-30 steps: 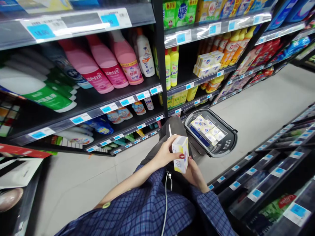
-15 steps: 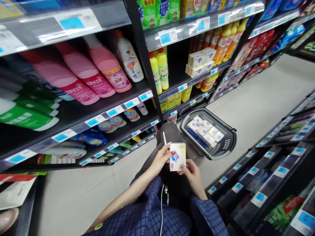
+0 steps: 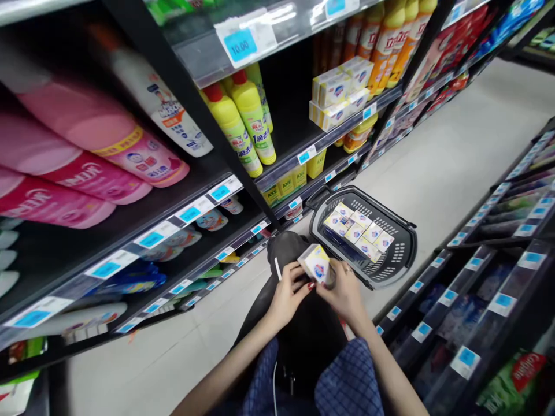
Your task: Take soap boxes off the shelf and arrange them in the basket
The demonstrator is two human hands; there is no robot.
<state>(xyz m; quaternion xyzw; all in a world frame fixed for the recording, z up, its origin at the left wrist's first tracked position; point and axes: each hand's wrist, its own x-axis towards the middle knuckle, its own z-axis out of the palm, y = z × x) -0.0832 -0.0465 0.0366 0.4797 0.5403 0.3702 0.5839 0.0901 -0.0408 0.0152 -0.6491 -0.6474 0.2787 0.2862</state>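
Observation:
A small white-and-yellow soap box point(image 3: 315, 263) is held up over my knees, tilted, with its blue-and-red logo towards me. My left hand point(image 3: 284, 296) grips its left side with the fingers closed. On the opposite side, my right hand point(image 3: 346, 290) has its fingers wrapped round the lower right edge, partly hiding it. Just beyond my hands a dark shopping basket point(image 3: 399, 251) stands on the floor. Inside it, several similar soap boxes point(image 3: 355, 233) lie in rows.
On the shelf ahead, more soap boxes point(image 3: 340, 95) are stacked beside yellow bottles point(image 3: 255, 124) and orange ones. Pink bottles point(image 3: 143, 153) fill the left shelf. Another low shelf unit point(image 3: 466, 306) with price tags runs along the right. Pale floor point(image 3: 468, 138) stretches between the shelves.
The soap box has turned from facing me flat to a tilted position, and both hands have shifted grip around it. The view has moved closer to the shelves.

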